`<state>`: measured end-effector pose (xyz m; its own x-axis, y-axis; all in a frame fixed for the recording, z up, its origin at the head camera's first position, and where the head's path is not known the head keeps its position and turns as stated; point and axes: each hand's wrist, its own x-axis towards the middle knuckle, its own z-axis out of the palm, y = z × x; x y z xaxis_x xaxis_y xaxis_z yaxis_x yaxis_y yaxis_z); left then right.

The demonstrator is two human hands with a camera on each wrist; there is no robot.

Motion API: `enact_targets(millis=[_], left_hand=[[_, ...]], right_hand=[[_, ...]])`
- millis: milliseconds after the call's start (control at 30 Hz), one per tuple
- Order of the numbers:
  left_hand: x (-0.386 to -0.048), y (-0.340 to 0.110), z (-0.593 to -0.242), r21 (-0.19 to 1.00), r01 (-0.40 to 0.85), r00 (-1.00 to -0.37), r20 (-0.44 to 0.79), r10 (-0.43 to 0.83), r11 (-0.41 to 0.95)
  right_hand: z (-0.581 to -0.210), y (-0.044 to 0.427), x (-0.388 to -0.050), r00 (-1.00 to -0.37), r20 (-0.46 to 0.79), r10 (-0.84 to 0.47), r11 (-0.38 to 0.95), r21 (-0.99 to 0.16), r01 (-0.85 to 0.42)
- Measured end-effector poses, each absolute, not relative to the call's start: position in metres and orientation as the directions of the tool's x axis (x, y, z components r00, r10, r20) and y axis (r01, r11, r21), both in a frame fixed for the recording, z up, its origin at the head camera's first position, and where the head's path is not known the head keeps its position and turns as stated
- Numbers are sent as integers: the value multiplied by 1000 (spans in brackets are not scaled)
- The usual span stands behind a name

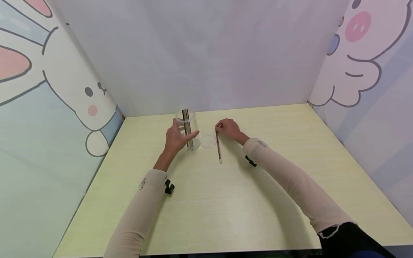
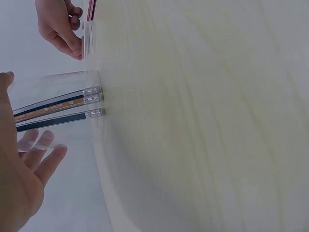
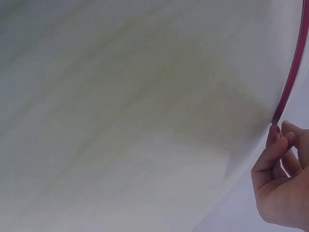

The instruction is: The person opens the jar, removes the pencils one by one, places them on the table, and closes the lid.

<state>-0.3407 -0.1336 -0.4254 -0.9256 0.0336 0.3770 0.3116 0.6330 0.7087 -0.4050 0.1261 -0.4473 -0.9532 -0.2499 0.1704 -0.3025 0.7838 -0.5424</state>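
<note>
Red pencil (image 1: 218, 148): pinched at its far end by the right grip (image 1: 228, 128); its length is pointed back toward the person, just right of the clear round lid; whether it lies wholly flat or is slightly raised cannot be told.

Right grip: drawn together at the fingertips on the red pencil; a pinch is presumably used because so thin a shaft is easily taken by its end, with most of its length left free.

Left grip (image 1: 176, 139): wrapped about the clear cup (image 1: 194, 127), thumb on one side and fingers on the other; the wall is probably held this way so that a light, smooth vessel is steadied and its mouth is left uncovered.

Clear cup: stood upright on the counter (image 1: 206, 215), left of the red pencil and near it; tipping seems to be guarded against by the left grip.

Cup pencils (image 2: 54, 107): three are shown in the left wrist view, stood close together with their eraser ends down; one is banded in orange and marked HB; they are likely propped by the cup's wall.

Clear round lid (image 1: 208, 141): laid on the counter between the clear cup and the red pencil; it is likely kept off so that the mouth is left free.

Surround: forearms are covered by pale sleeves (image 1: 284, 172); the counter is backed by a plain pale wall (image 1: 213, 57); a rabbit (image 1: 74, 89) is drawn at the left side and a pig (image 1: 358, 27) at the right.
</note>
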Motion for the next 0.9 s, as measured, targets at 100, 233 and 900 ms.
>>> enact_targets(millis=[100, 233, 900], left_hand=[[-341, -133, -425, 709, 312, -925, 377, 33, 633], [-342, -132, -425, 705, 311, -925, 377, 34, 638], [-340, -134, -425, 723, 326, -926, 373, 53, 609]], right_hand=[[-445, 128, -406, -948, 192, -252, 772, -551, -317], [-439, 128, -407, -945, 198, -261, 768, -550, -327], [-395, 120, -403, -912, 292, -289, 760, -509, -404]])
